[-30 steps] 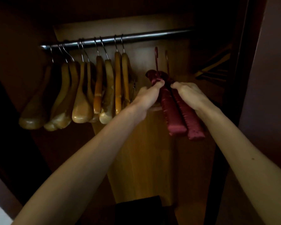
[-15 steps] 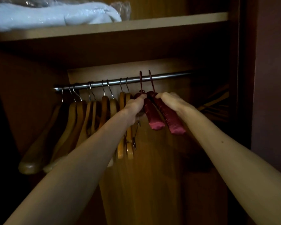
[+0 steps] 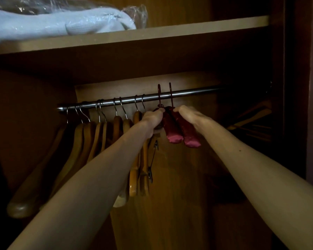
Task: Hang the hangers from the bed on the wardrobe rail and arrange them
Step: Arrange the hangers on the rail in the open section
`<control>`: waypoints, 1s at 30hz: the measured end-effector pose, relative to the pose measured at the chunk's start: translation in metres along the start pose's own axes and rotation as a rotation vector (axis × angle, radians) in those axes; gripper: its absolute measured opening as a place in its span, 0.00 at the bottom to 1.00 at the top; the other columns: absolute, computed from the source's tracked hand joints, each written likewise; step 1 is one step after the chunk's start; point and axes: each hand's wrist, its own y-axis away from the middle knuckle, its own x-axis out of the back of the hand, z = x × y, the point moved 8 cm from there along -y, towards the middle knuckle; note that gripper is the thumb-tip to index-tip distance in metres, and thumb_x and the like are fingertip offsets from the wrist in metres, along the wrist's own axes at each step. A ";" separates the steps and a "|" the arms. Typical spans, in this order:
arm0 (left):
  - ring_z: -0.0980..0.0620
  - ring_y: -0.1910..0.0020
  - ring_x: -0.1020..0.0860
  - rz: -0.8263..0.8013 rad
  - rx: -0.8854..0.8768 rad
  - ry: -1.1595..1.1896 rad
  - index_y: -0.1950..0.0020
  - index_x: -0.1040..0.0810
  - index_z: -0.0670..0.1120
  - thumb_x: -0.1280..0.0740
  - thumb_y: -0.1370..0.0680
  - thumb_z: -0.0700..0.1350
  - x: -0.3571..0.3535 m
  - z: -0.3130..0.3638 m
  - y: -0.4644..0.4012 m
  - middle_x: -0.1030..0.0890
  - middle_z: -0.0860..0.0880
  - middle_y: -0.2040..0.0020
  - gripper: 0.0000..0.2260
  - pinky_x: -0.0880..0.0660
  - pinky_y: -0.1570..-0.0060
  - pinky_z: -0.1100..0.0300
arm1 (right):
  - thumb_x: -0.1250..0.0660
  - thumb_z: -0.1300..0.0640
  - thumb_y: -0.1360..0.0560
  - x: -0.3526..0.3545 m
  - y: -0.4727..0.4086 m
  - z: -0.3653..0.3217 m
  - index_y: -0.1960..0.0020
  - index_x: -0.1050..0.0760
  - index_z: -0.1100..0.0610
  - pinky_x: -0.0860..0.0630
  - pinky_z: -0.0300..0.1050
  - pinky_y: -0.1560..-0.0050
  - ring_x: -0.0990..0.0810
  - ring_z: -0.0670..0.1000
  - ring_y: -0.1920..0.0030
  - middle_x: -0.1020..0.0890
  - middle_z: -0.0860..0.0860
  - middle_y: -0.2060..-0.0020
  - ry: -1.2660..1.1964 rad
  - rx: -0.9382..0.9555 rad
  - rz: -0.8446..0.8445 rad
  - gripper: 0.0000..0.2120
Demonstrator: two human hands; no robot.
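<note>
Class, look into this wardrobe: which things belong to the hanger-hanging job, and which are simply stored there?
Part of the job:
- two red padded hangers, one in each hand's grip
- left hand, right hand
- metal rail
- wooden hangers hooked on the rail

Just stored:
- plastic-wrapped white bedding on the top shelf
- spare hangers at far right
</note>
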 end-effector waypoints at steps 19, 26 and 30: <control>0.52 0.60 0.23 0.075 -0.011 -0.219 0.43 0.25 0.43 0.39 0.16 0.51 0.002 -0.012 0.003 0.21 0.47 0.53 0.12 0.25 0.72 0.61 | 0.38 0.49 0.19 -0.018 -0.005 0.013 0.39 0.24 0.56 0.29 0.43 0.66 0.21 0.51 0.57 0.20 0.53 0.55 0.050 -0.045 -0.024 0.14; 0.47 0.56 0.18 0.193 -0.266 -0.657 0.51 0.23 0.46 0.37 0.19 0.58 0.015 -0.007 0.048 0.20 0.48 0.57 0.16 0.18 0.54 0.54 | 0.36 0.40 0.21 -0.007 0.042 0.021 0.42 0.21 0.52 0.19 0.47 0.51 0.18 0.50 0.54 0.16 0.51 0.51 0.154 0.088 0.102 0.17; 0.53 0.49 0.22 0.335 -0.654 -0.701 0.34 0.28 0.48 0.37 0.20 0.56 0.011 -0.020 0.113 0.22 0.50 0.42 0.18 0.25 0.56 0.62 | 0.38 0.38 0.20 0.005 0.116 0.040 0.32 0.25 0.50 0.22 0.42 0.49 0.20 0.47 0.49 0.20 0.43 0.49 0.263 0.240 0.218 0.22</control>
